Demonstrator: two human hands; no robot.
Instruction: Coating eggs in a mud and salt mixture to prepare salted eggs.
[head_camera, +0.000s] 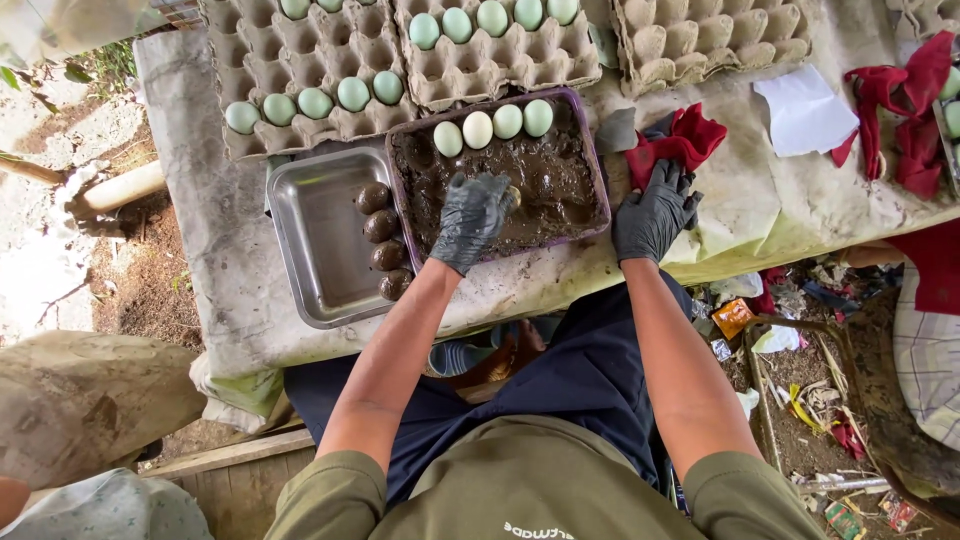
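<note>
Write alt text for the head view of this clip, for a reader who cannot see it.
Seen from above, a person's black-gloved left hand rolls an egg in a purple tray of dark mud, while the gloved right hand rests on the table edge by a red cloth. Four mud-coated eggs line a steel tray on the left; pale green eggs fill cardboard cartons behind.

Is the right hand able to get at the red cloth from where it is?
Probably yes. The right hand rests flat on the table, its fingers right at the edge of the red cloth, and nothing lies between them.
</note>
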